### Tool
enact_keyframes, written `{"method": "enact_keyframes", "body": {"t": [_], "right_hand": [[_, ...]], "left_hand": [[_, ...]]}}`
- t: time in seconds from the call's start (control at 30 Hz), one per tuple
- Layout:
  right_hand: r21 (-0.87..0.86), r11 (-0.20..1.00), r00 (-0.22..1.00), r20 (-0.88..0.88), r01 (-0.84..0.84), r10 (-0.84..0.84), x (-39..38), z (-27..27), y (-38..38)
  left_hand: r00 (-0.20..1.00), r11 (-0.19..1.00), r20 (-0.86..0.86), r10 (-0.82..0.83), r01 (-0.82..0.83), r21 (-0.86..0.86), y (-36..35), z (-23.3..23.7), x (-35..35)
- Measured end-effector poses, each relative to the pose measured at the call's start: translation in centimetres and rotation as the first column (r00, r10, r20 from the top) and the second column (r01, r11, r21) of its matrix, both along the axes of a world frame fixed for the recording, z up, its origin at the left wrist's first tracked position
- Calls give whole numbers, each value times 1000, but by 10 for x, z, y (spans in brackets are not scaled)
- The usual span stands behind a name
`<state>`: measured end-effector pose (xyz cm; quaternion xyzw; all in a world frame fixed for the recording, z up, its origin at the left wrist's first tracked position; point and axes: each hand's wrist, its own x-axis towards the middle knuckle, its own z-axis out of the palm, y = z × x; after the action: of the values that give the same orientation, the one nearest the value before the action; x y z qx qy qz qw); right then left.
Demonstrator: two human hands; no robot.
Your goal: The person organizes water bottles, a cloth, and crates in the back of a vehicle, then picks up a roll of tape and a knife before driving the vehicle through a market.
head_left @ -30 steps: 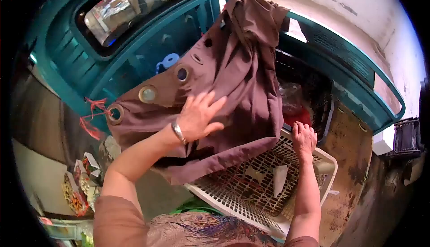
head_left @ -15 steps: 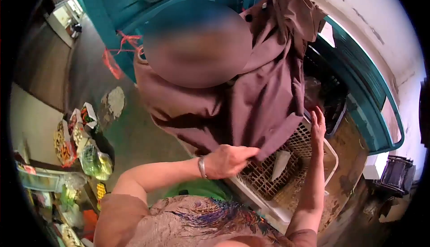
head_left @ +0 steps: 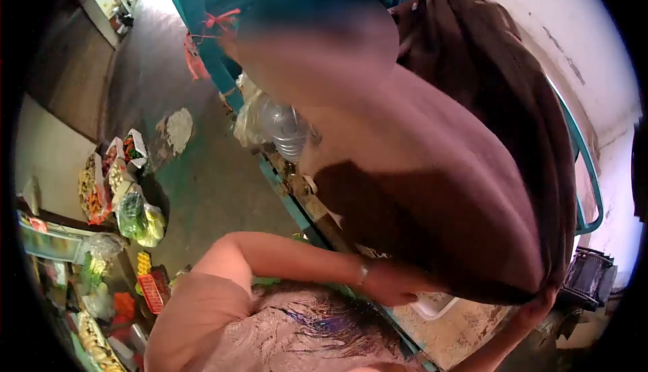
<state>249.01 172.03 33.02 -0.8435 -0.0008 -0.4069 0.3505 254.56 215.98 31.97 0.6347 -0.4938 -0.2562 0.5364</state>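
A large brown cloth [head_left: 432, 156] billows up in front of me and hides most of the vehicle's cargo bed. My left hand [head_left: 398, 283], with a bracelet at the wrist, is closed on the near edge of the cloth. Farther right, my right hand [head_left: 542, 301] grips the cloth's right corner, with the fingers partly hidden. Below the cloth, between my hands, a corner of a white basket [head_left: 435, 306] shows; the rest of it is covered.
The teal vehicle frame [head_left: 592, 190] curves along the right, beside a white wall [head_left: 567, 28]. Clear plastic containers [head_left: 283, 129] lie at the bed's left side. Vegetables in boxes [head_left: 91, 186] and bagged greens [head_left: 131, 217] stand on the left. A black object [head_left: 588, 279] sits at the far right.
The cloth has spread to the right and ballooned upward, covering the basket and uncovering the plastic containers. Both hands moved right and down; my right hand, open before, has taken hold of the cloth.
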Motion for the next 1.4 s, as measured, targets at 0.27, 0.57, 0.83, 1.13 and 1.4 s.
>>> {"method": "enact_keyframes", "body": {"t": [0.27, 0.57, 0.83, 1.13, 1.4], "right_hand": [[927, 327, 856, -313, 181, 412, -139, -84, 70], [827, 484, 638, -541, 286, 548, -208, 9, 143], [636, 541, 359, -765, 551, 534, -179, -69, 147], [495, 798, 449, -833, 344, 323, -75, -75, 137], [425, 795, 506, -844, 433, 175, -75, -81, 155]], "left_hand": [[942, 985, -331, 56, 1, 171, 109, 28, 29], [180, 320, 676, 714, -944, -87, 211, 83, 208], [142, -63, 858, 494, -978, 198, 266, 52, 340], [186, 449, 632, 753, -847, -286, 302, 240, 321], [-246, 44, 879, -408, -967, -251, 328, 89, 296]]}}
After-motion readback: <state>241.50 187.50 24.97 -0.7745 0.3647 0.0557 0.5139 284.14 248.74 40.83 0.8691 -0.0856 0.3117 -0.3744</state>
